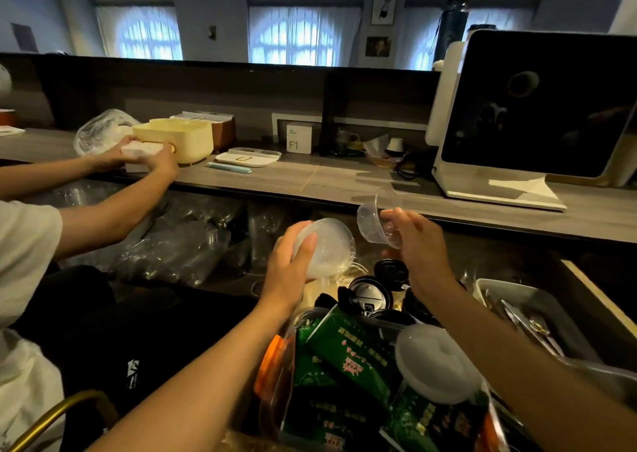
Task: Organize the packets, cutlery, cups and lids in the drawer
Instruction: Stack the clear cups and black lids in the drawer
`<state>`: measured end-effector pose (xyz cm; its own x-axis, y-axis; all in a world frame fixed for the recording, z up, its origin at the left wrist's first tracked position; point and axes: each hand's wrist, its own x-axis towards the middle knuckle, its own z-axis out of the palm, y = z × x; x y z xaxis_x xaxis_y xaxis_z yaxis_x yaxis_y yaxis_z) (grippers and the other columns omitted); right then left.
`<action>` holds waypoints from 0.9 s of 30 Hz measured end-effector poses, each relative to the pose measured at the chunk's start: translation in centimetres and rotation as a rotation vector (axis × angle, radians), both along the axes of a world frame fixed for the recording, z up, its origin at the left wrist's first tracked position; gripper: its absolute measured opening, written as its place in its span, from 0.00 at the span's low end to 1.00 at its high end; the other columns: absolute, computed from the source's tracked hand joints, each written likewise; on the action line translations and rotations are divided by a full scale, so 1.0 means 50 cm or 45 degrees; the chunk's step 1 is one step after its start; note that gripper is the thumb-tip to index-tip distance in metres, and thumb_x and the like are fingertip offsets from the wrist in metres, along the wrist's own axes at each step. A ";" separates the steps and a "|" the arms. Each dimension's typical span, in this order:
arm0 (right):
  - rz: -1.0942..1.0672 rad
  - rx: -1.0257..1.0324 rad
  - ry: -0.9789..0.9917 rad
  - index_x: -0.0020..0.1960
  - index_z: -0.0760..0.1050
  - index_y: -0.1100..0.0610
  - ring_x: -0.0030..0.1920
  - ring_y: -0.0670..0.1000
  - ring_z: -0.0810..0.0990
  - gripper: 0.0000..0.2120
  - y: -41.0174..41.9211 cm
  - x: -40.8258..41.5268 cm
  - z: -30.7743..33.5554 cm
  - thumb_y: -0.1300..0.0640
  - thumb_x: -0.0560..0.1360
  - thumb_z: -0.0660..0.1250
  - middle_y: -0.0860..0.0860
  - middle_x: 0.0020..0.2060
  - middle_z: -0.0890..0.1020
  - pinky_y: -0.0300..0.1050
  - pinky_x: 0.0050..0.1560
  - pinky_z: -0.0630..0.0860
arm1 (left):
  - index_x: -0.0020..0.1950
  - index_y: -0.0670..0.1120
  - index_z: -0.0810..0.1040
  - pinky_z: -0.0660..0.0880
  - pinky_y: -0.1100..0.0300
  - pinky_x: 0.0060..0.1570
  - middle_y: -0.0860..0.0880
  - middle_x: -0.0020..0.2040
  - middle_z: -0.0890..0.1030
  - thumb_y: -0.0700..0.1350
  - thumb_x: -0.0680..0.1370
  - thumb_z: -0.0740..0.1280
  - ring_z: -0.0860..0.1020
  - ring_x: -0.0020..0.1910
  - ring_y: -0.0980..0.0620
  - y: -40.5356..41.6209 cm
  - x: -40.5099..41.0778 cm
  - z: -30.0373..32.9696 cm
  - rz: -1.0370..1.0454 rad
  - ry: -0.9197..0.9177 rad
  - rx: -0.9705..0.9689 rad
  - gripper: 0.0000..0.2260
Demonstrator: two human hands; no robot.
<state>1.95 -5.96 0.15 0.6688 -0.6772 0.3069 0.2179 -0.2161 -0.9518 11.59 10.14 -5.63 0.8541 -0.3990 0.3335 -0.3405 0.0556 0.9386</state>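
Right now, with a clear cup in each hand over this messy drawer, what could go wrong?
1. The right hand pinches the small clear cup only at its rim, tilted; that light grip could slip and drop it onto the black lids below.
2. The left hand wraps the larger clear cup; squeezing could crack it.
3. The green packets lie heaped and slanted, so cups set on them may topple.

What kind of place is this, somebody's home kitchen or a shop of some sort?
Probably the service counter of a cafe or drinks shop. Sleeves of clear plastic cups are stacked under the counter, black takeaway lids fill the drawer, and a screen on a stand, likely a till, sits on top.
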 end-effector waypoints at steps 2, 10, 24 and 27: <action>0.053 -0.104 -0.002 0.48 0.81 0.55 0.38 0.50 0.79 0.11 0.011 -0.010 -0.013 0.57 0.82 0.60 0.57 0.42 0.82 0.38 0.32 0.78 | 0.65 0.62 0.74 0.79 0.43 0.59 0.50 0.65 0.75 0.70 0.72 0.60 0.77 0.61 0.51 -0.003 -0.008 0.004 -0.037 0.014 0.017 0.25; 0.000 -0.302 0.029 0.53 0.79 0.48 0.45 0.42 0.79 0.11 0.026 -0.015 -0.032 0.59 0.82 0.59 0.41 0.43 0.79 0.48 0.48 0.79 | 0.57 0.61 0.76 0.84 0.48 0.46 0.46 0.62 0.76 0.62 0.79 0.61 0.80 0.57 0.46 -0.025 -0.039 0.029 -0.198 0.303 -0.138 0.11; 0.181 -0.198 -0.065 0.54 0.81 0.57 0.48 0.46 0.82 0.15 0.027 -0.045 -0.033 0.56 0.84 0.55 0.52 0.47 0.84 0.41 0.48 0.78 | 0.67 0.50 0.72 0.82 0.44 0.53 0.46 0.61 0.79 0.67 0.67 0.66 0.81 0.57 0.49 -0.063 -0.096 0.039 -0.334 0.241 -0.133 0.33; 0.392 0.181 -0.024 0.55 0.81 0.59 0.51 0.52 0.84 0.22 0.033 -0.053 -0.022 0.46 0.83 0.52 0.56 0.48 0.85 0.49 0.52 0.78 | 0.68 0.53 0.73 0.81 0.40 0.54 0.48 0.63 0.79 0.68 0.68 0.65 0.81 0.60 0.48 -0.061 -0.100 0.039 -0.331 0.187 -0.142 0.33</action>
<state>-0.72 -4.33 -0.95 0.8438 -0.4809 0.2381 0.2700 -0.0030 -0.9629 6.58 7.07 -3.67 0.7709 -0.5779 0.2678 -0.1624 0.2282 0.9600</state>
